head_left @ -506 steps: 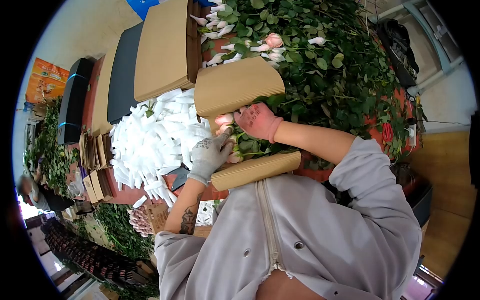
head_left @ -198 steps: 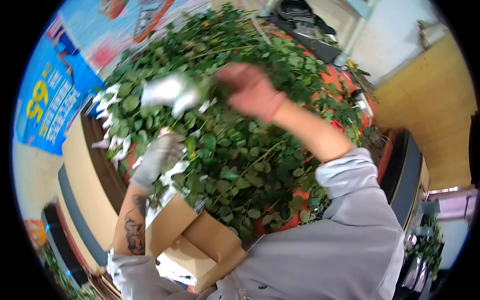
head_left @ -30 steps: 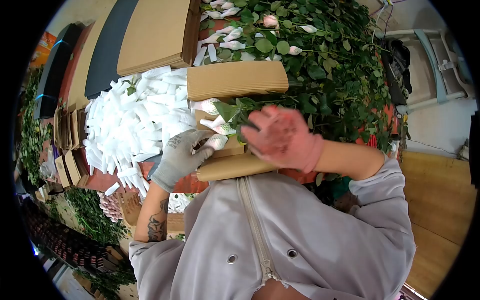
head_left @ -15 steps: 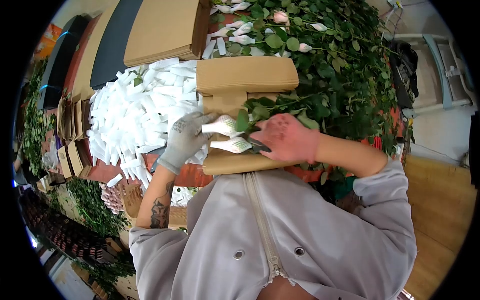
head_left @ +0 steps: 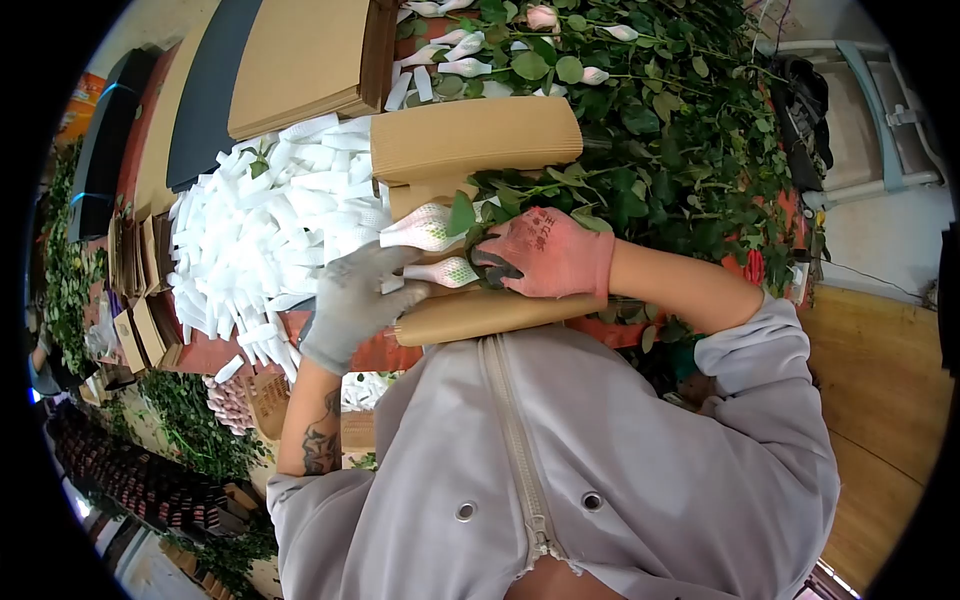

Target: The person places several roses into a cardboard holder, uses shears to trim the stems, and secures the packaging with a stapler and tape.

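In the head view, the person's left hand [head_left: 355,300], in a grey glove, is left of the middle of the frame. Its thumb and fingers are parted around the narrow end of the lower netted bud [head_left: 440,271]; from here I can't tell whether they pinch it. The right hand [head_left: 545,255], in a pinkish-red glove with dark fingertips, is near the centre, its fingers curled in a grasp on the rose stems right beside the heads.

The upper netted bud [head_left: 420,228] lies just above the lower one, both with their narrow white ends toward the left. They lie within a brown cardboard wrap [head_left: 470,135], one thick fold of it above the hands and a rolled edge below them, close to the grey jacket [head_left: 600,430].

To the left, a big heap of white sleeves [head_left: 280,220] spreads over the red table [head_left: 385,355]. Upper left stands a stack of cardboard sheets [head_left: 305,65], a dark sheet [head_left: 215,95] beside it. Leafy stems [head_left: 690,130] cover the upper right, with a bare pink rose [head_left: 541,17] at the top. Over at the right edge there's a metal frame [head_left: 875,110] with a black bag [head_left: 803,115] by it.
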Available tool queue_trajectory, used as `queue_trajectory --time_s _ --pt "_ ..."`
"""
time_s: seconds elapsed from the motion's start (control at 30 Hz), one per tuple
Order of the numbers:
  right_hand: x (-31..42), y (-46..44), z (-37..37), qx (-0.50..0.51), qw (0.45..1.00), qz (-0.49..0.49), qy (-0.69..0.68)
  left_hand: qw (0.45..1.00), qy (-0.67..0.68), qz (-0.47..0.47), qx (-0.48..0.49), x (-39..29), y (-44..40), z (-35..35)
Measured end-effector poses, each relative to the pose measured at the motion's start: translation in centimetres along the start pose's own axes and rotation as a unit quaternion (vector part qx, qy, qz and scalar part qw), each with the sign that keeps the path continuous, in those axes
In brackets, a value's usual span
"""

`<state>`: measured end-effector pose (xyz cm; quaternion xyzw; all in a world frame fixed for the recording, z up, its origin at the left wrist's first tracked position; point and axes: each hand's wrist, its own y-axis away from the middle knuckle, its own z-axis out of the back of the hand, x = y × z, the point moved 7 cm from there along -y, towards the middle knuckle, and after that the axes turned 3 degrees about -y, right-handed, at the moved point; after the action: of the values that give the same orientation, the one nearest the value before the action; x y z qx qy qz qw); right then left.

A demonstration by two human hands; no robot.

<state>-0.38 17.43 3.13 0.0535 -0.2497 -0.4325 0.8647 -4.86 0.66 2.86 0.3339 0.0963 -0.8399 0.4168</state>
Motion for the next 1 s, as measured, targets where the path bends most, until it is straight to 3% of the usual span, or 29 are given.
queue_trajectory --time_s 0.03,0.07,0.13,0.17,0.23,0.27,0.33,0.37,0.43,0.6,0.7,0.77,0.9,0.97,1.0 --pt "-0.1 -0.3 0.1 0.029 0.998 -0.004 -0.048 0.997 -0.048 -0.065 0.003 -1.0 -0.3 -0.4" --pt "-0.1 -0.4 0.9 0.028 0.999 -0.004 -0.045 0.995 0.009 -0.102 -0.008 -0.7 -0.5 -1.1" --pt "-1.2 -0.2 3.5 -0.033 0.982 -0.097 -0.157 0.992 -0.016 -0.129 -0.004 0.1 -0.2 -1.6" --pt "-1.4 0.4 4.9 -0.099 0.985 -0.131 0.055 0.987 -0.041 -0.154 0.003 0.0 0.0 -1.8" --pt "1.2 3.5 8.6 -0.407 0.891 -0.086 0.182 0.987 -0.034 -0.155 0.017 -0.1 0.1 -1.4" --pt "2.3 3.8 8.9 -0.405 0.892 -0.084 0.179 0.987 -0.027 -0.155 0.033 -0.2 0.3 -1.4" --pt "4.5 2.8 8.0 -0.244 0.964 -0.014 0.105 0.988 -0.003 -0.149 0.043 0.5 0.3 -1.5" --pt "4.3 2.3 7.0 -0.245 0.964 -0.018 0.101 0.988 0.022 -0.147 0.05 0.6 0.3 -1.5" --pt "2.8 -0.1 1.4 -0.063 0.997 -0.019 0.05 0.99 0.054 -0.115 0.066 0.7 0.2 -1.3" --pt "1.0 -2.0 -0.9 0.002 1.0 -0.02 0.0 0.985 0.149 -0.021 0.081 2.8 0.4 -2.7" --pt "0.1 -2.0 -1.9 0.007 1.0 -0.021 -0.018 0.991 0.089 -0.05 0.082 1.5 0.2 -2.2" --pt "-0.1 -2.0 -2.3 0.003 1.0 -0.018 -0.017 0.99 0.043 -0.12 0.054 1.1 0.2 -2.1" --pt "-0.3 -2.1 -3.0 0.013 1.0 -0.002 -0.009 0.987 0.072 -0.139 0.038 2.0 0.8 -0.1" --pt "-0.4 -1.9 -3.1 0.005 1.0 -0.011 -0.014 0.998 0.008 -0.017 0.067 5.9 1.5 1.4" --pt "-0.3 -1.8 -2.9 0.006 1.0 -0.017 -0.019 0.998 -0.049 -0.01 0.034 6.8 2.1 2.9"
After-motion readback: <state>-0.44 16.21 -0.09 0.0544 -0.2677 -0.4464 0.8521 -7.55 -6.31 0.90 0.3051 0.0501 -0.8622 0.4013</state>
